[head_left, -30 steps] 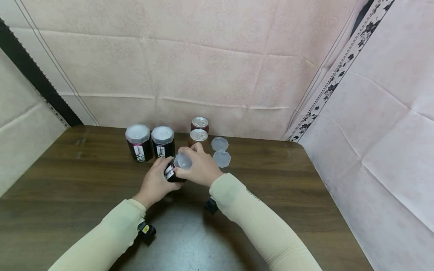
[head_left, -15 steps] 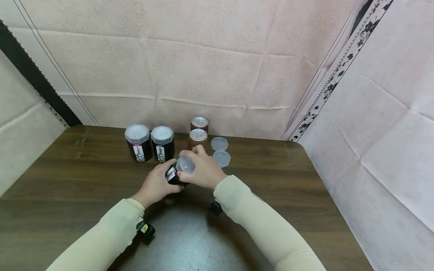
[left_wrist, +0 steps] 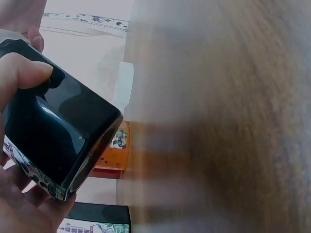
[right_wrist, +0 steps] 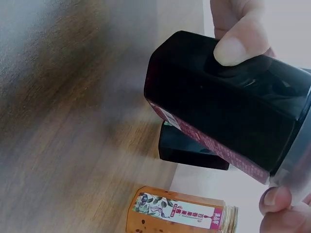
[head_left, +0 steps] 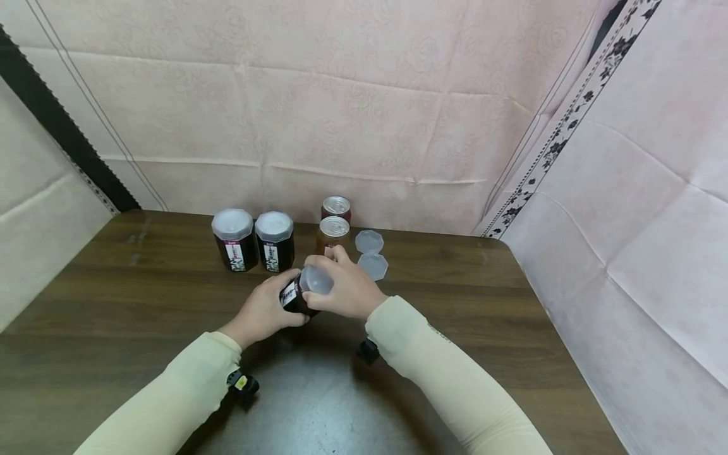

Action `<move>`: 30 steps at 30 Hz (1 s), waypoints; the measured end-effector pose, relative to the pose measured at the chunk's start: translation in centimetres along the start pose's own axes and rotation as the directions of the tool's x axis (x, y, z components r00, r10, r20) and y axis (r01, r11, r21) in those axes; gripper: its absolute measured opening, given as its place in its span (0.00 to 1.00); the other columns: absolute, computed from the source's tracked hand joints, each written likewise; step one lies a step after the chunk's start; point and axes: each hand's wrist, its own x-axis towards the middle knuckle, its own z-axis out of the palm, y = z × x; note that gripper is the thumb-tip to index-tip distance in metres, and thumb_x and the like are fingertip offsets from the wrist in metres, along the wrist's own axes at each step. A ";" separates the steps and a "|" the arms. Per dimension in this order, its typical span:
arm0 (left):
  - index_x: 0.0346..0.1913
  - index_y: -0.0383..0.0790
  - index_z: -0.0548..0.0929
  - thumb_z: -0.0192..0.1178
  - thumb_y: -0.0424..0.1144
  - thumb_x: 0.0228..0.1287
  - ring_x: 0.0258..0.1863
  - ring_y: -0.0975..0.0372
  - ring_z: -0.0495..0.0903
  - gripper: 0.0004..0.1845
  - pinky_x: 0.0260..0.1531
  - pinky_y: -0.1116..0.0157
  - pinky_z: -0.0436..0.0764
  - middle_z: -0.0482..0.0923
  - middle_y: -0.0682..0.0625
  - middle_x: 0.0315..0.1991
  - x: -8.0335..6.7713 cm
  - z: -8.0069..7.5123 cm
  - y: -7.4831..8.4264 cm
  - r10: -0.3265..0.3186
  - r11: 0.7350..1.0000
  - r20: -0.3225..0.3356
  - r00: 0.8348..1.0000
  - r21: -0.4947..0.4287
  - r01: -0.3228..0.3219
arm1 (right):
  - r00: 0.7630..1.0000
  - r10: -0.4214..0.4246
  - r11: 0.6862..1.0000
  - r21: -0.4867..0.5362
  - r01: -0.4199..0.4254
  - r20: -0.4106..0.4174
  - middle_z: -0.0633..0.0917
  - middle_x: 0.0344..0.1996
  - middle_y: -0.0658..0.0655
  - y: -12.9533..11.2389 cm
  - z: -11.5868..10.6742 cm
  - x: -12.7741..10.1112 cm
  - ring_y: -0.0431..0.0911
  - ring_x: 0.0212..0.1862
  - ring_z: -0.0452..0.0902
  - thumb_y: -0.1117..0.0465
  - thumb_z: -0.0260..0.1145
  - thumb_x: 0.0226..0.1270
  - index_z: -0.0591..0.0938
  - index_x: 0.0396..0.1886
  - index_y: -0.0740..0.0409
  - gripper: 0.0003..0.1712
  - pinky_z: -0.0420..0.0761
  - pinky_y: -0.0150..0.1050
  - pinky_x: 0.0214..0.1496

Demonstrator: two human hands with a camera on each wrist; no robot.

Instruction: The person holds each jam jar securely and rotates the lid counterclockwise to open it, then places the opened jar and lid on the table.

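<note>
Held jar: a dark jar [head_left: 294,296] with a white label, tilted above the bench [head_left: 114,303] near its middle, gripped from both sides.
Left hand [head_left: 263,311]: its grip is wrapped round the jar's dark body; the thumb presses on a side face.
Right hand [head_left: 343,289]: its grip is curled over the jar's clear lid [head_left: 315,280].
Behind the hands: two capped dark jars [head_left: 253,240] standing side by side, and two amber jars with metal tops [head_left: 333,223] one behind the other.
Loose lids: two clear lids [head_left: 371,254] lying flat on the bench just right of the amber jars.
</note>
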 end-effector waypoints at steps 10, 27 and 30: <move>0.63 0.42 0.72 0.73 0.42 0.45 0.45 0.55 0.76 0.38 0.47 0.53 0.78 0.78 0.46 0.51 -0.2 -0.2 0.0 0.025 1.000 0.036 0.999 -0.012 -0.025 | 0.997 -0.076 0.997 0.020 0.076 0.025 0.66 0.55 0.51 0.1 -0.4 -0.4 0.47 0.38 0.76 0.44 0.64 0.55 0.75 0.61 0.38 0.30 0.79 0.35 0.36; 0.64 0.41 0.71 0.73 0.44 0.45 0.44 0.57 0.75 0.40 0.46 0.57 0.76 0.78 0.47 0.50 -0.3 -0.3 0.1 0.034 0.999 0.087 0.996 0.003 -0.035 | 0.993 -0.115 0.993 0.005 0.115 0.035 0.67 0.55 0.50 0.3 -0.7 -1.2 0.46 0.38 0.76 0.46 0.66 0.55 0.75 0.60 0.37 0.30 0.79 0.34 0.36; 0.64 0.40 0.71 0.73 0.43 0.45 0.44 0.56 0.75 0.40 0.46 0.57 0.76 0.78 0.47 0.50 -0.3 -0.3 0.1 0.035 0.999 0.086 0.996 0.000 -0.035 | 0.992 -0.124 0.992 0.005 0.124 0.031 0.67 0.55 0.49 0.4 -0.8 -1.2 0.45 0.38 0.76 0.46 0.67 0.55 0.75 0.60 0.37 0.30 0.79 0.34 0.36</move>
